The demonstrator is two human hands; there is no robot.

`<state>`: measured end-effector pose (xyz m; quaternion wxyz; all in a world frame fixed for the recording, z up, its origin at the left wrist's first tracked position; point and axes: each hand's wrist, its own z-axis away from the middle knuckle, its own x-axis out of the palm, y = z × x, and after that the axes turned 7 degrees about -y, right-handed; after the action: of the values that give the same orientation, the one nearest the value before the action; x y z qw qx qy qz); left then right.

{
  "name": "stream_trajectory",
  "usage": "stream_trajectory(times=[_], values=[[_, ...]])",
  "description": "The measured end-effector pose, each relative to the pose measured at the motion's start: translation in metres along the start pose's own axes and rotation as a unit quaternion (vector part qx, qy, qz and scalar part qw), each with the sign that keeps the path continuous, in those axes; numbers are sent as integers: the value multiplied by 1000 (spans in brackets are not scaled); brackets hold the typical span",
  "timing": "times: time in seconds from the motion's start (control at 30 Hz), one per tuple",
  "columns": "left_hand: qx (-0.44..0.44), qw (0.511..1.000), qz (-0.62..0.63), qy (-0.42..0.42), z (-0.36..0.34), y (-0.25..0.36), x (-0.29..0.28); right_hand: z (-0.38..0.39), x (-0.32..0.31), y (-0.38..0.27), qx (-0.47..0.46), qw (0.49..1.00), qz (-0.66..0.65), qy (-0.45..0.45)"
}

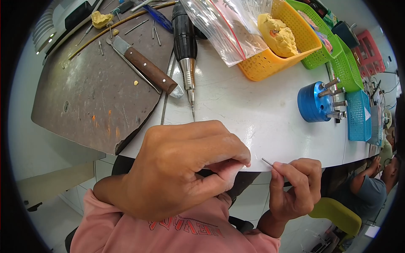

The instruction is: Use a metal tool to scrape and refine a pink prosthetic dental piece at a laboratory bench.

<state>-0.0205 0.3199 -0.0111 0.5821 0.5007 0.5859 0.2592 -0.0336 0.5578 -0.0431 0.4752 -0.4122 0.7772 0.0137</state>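
Observation:
My left hand (181, 164) is closed in a pinch over the front edge of the table. A speck of white shows at its fingertips; what it holds is too small and hidden to name. To its right, my right hand (296, 185) grips a thin metal rod (266, 162) between thumb and forefinger. The rod's bare end points up and left toward the left fingertips, a short gap apart. Beyond my left hand lies a black and silver handpiece (185, 46) with a fine tip, resting on the white table (236, 105).
A brown worn board (71, 101) at left bears a wooden-handled knife (149, 69), several metal bits and a yellow plaster piece (101, 19). A yellow basket (257, 69), zip bag (215, 25), green baskets (348, 67) and blue bur holder (312, 101) stand right. A seated person (367, 189) is at far right.

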Motion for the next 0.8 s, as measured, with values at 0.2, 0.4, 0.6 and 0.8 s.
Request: stream_trajectory(times=[0.2, 0.4, 0.6, 0.8], values=[[-37, 999, 32, -3, 1, 3, 1, -1, 0, -4, -9, 1000, 2, -19], [-42, 998, 37, -7, 0, 3, 1, 0, -1, -9, 5, 1000, 3, -12], [-25, 999, 33, -8, 1, 2, 0, 2, 13, -25, 31, 992, -106, 60], [-12, 1000, 27, 10, 2, 0, 4, 4, 26, -31, 29, 991, -114, 62]])
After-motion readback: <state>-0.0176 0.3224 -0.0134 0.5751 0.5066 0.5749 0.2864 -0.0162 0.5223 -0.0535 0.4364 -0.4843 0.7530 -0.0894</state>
